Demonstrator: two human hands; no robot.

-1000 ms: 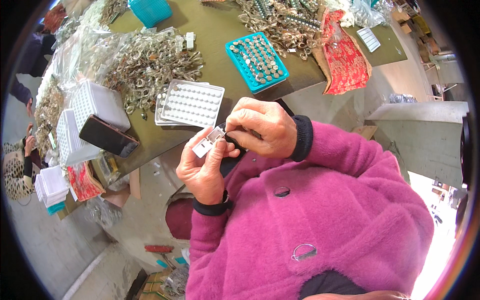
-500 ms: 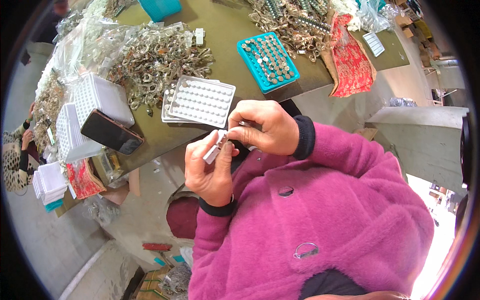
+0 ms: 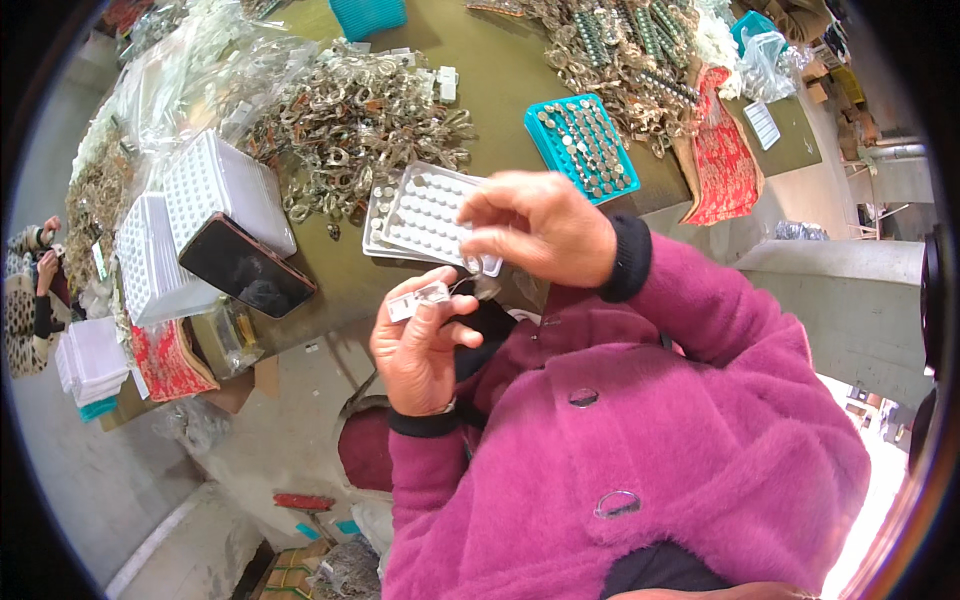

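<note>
My left hand [image 3: 415, 355] pinches a small white rectangular plastic piece [image 3: 418, 300] between thumb and fingers. A thin dark strand shows at its right end. Just right of and above it, my right hand [image 3: 545, 230] hovers with thumb and index finger apart, and nothing shows between them. It partly covers a white tray [image 3: 408, 242] with rows of round white spots, which lies on a second white tray [image 3: 374, 240]. Beyond, a teal tray [image 3: 548, 150] carries rows of small round metallic pieces.
A dark phone [image 3: 245, 265] leans against stacked white trays [image 3: 225, 180] at left. A tangled heap of shiny pieces [image 3: 365, 120] covers the table behind. Red patterned cloth [image 3: 725, 150] drapes over the right edge. Another person's hands [image 3: 47, 262] show at far left.
My right hand has drawn away from the white piece, up and to the right over the tray, its fingers parting. My left hand still holds the piece, now turned more level. The view shifted slightly.
</note>
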